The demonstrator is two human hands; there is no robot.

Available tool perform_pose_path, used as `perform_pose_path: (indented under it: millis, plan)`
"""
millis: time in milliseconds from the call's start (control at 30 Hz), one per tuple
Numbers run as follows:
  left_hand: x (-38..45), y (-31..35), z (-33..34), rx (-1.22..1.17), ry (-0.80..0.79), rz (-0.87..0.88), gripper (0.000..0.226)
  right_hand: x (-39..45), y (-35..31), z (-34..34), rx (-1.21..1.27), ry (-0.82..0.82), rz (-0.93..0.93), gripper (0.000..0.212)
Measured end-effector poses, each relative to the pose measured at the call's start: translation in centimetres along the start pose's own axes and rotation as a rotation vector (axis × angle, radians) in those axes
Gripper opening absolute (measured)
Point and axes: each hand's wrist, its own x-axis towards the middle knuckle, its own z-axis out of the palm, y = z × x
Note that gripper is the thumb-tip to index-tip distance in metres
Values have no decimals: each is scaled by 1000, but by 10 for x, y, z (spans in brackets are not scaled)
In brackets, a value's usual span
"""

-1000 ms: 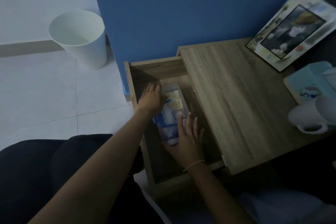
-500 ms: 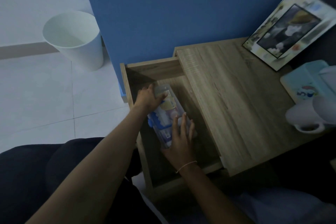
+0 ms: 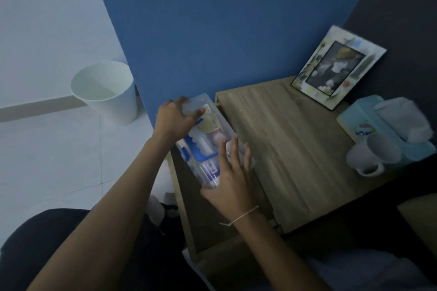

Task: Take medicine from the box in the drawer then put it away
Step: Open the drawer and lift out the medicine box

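Note:
A clear plastic box [image 3: 205, 142] packed with medicine packets and small bottles is held up above the open wooden drawer [image 3: 182, 198]. My left hand [image 3: 175, 119] grips its far end. My right hand [image 3: 230, 178] holds its near end, fingers spread over the lid. The box is tilted, its far end higher. The drawer's inside below the box is dark and partly hidden by my arms.
The wooden nightstand top [image 3: 290, 146] lies to the right, with a photo frame [image 3: 335, 67], a tissue box [image 3: 387, 125] and a white mug [image 3: 373, 155] at its far right. A white bin [image 3: 106, 91] stands on the tiled floor by the blue wall.
Both hands have lifted the box up out of the drawer, from lying on the drawer floor to held above it. The view has shifted.

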Motion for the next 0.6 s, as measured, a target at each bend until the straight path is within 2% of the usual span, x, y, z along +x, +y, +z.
perform_pose_path:
  millis: [100, 267, 400, 600]
  plan:
    - [8, 28, -8, -51, -7, 52, 55, 13, 19, -32, -5, 26, -47, 116]
    - [18, 67, 22, -136, -127, 95, 54, 32, 74, -74, -63, 17, -21, 111]
    - [30, 83, 56, -140, -212, 119, 50, 40, 110, -80, -56, -1, 35, 111]
    - [43, 82, 84, -154, -258, 96, 60, 55, 140, -86, -58, -52, 38, 118]
